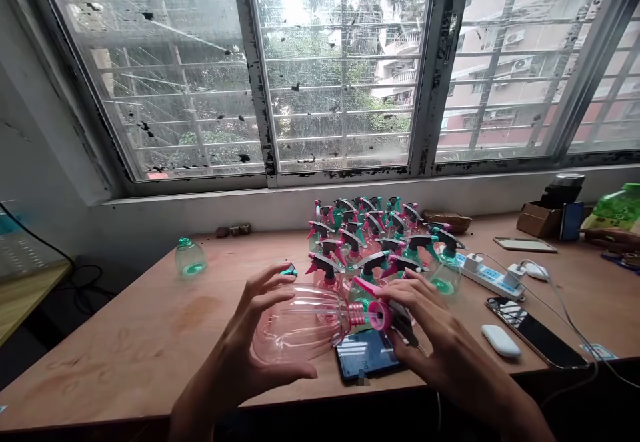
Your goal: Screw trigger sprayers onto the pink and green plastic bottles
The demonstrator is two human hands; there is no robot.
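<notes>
A clear pink plastic bottle (300,325) lies sideways in the air above the desk, its threaded neck pointing right. My left hand (250,335) is wrapped round its base end, thumb below and fingers above. In my right hand (425,325) is a pink and black trigger spray head (381,315), its collar facing the bottle's neck. The thin dip tube runs into the bottle through the neck. A small gap shows between collar and neck. Behind them stand several spray bottles (373,263) with pink or green trigger heads.
A green bottle (191,257) without a spray head stands at left. Under my hands lies a phone (367,354). To the right are a white case (501,341), another phone (537,332) and a power strip (493,279) with cables. A window (345,75) rises behind the desk (145,335).
</notes>
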